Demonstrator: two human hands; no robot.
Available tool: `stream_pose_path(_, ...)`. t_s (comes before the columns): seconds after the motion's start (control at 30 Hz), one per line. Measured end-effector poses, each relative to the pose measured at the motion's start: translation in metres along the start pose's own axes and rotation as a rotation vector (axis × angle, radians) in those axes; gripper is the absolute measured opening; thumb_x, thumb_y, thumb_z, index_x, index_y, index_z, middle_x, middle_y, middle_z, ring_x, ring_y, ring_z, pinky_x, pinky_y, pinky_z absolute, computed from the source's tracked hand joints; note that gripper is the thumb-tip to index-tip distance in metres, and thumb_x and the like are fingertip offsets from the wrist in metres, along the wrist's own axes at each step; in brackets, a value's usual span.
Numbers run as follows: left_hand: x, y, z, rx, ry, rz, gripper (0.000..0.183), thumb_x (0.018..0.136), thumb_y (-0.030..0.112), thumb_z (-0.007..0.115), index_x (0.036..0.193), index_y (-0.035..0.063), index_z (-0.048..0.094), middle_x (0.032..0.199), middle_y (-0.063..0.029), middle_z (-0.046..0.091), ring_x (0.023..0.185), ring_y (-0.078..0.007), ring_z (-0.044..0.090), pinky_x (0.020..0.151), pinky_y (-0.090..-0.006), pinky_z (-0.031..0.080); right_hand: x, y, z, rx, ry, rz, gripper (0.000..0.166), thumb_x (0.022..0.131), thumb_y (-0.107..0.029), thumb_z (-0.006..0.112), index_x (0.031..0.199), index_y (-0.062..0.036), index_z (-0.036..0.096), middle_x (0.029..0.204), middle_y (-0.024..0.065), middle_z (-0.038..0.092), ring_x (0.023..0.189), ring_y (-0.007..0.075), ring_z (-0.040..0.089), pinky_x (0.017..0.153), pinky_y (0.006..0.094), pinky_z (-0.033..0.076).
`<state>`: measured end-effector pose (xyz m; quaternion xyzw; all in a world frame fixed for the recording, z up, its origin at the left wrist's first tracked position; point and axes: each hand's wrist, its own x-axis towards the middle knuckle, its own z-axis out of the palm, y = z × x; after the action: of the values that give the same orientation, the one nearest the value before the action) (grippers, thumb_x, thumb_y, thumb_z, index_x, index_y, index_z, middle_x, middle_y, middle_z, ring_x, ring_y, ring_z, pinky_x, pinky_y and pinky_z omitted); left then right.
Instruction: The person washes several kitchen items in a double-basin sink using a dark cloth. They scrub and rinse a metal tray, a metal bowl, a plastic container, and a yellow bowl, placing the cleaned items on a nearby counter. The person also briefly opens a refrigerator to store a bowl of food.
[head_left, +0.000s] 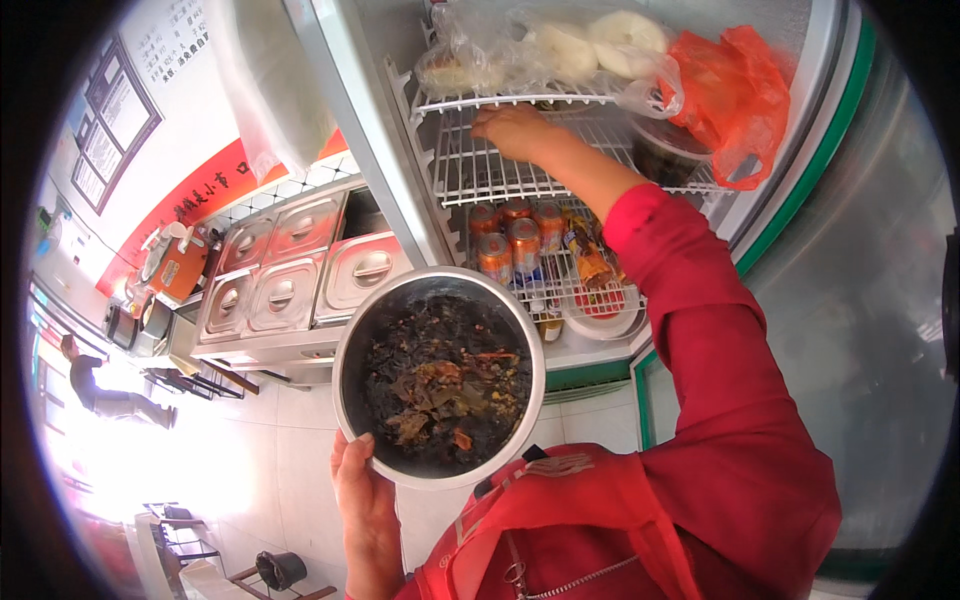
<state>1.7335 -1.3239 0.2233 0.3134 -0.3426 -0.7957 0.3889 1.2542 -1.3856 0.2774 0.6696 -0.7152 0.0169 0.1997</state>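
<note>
My left hand (360, 480) grips the rim of a round stainless steel bowl (439, 379), thumb over the edge. Dark liquid or dark leafy matter fills the bowl, with brown dried leaves and small spices on top. My right hand (514, 131) reaches into an upright refrigerator, over a white wire shelf (487, 176) below the top one; its fingertips are partly hidden by the top shelf's edge, so whether it holds anything is unclear. Clear plastic bags with pale round food (570, 49) and a red plastic bag (731, 97) lie on the top shelf. A lidded container (664, 157) stands right of my forearm.
Orange drink cans (525, 236) and a yellow-brown packet (589, 259) occupy a lower shelf, above a white tub (604, 319). The refrigerator's glass door (840, 315) stands open at right. Lidded steel food pans (281, 296) line a counter at left. A person (105, 386) stands far left.
</note>
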Motion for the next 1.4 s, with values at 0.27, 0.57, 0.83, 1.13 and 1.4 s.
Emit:
stream_pose_path(0.27, -0.009, 0.005, 0.030, 0.049, 0.069, 0.027, 0.033, 0.076, 0.000, 0.047, 0.109, -0.0027, 0.051, 0.101, -0.0097, 0.059, 0.092, -0.0170, 0.055, 0.085, -0.0289, 0.043, 0.042, 0.045, 0.055, 0.033, -0.126, 0.373, 0.038, 0.084, -0.019, 0.039, 0.121, -0.0124, 0.049, 0.128, 0.0102, 0.045, 0.118, 0.0276, 0.042, 0.097, 0.0447, 0.035)
stream_pose_path(0.57, -0.009, 0.013, 0.059, 0.072, 0.067, 0.054, 0.026, 0.079, 0.003, 0.049, 0.104, -0.0006, 0.053, 0.093, -0.0066, 0.060, 0.082, -0.0134, 0.056, 0.079, -0.0258, 0.046, 0.019, 0.062, 0.030, 0.078, -0.223, 0.582, 0.038, 0.079, -0.019, 0.045, 0.115, -0.0080, 0.054, 0.121, 0.0131, 0.051, 0.112, 0.0301, 0.048, 0.093, 0.0453, 0.037)
stream_pose_path(0.83, 0.017, 0.015, 0.090, 0.099, -0.152, -0.003, 0.028, 0.080, 0.002, 0.048, 0.107, -0.0024, 0.052, 0.099, -0.0072, 0.059, 0.089, -0.0147, 0.056, 0.083, -0.0275, 0.043, -0.037, 0.015, -0.015, 0.074, -0.260, 0.560, 0.034, 0.078, -0.020, 0.047, 0.105, -0.0041, 0.059, 0.107, 0.0173, 0.058, 0.101, 0.0329, 0.054, 0.087, 0.0399, 0.042)
stream_pose_path(1.13, 0.058, 0.012, 0.136, 0.017, -0.225, -0.024, 0.022, 0.081, 0.004, 0.050, 0.102, -0.0006, 0.053, 0.095, -0.0069, 0.059, 0.089, -0.0162, 0.056, 0.084, -0.0298, 0.044, -0.199, -0.040, -0.053, 1.209, 0.493, 0.410, 0.025, 0.084, -0.003, 0.048, 0.107, -0.0010, 0.055, 0.103, 0.0121, 0.060, 0.098, 0.0176, 0.056, 0.084, 0.0287, 0.043)
stream_pose_path(1.4, 0.119, -0.008, 0.173, -0.047, -0.371, -0.026, 0.003, 0.078, -0.001, 0.055, 0.078, 0.0029, 0.055, 0.072, -0.0029, 0.053, 0.059, -0.0098, 0.047, 0.056, -0.0226, 0.040, -0.256, -0.082, -0.051, 1.438, 0.632, 0.485, 0.021, 0.085, 0.000, 0.047, 0.104, -0.0008, 0.056, 0.096, 0.0067, 0.060, 0.089, 0.0126, 0.057, 0.078, 0.0252, 0.045)
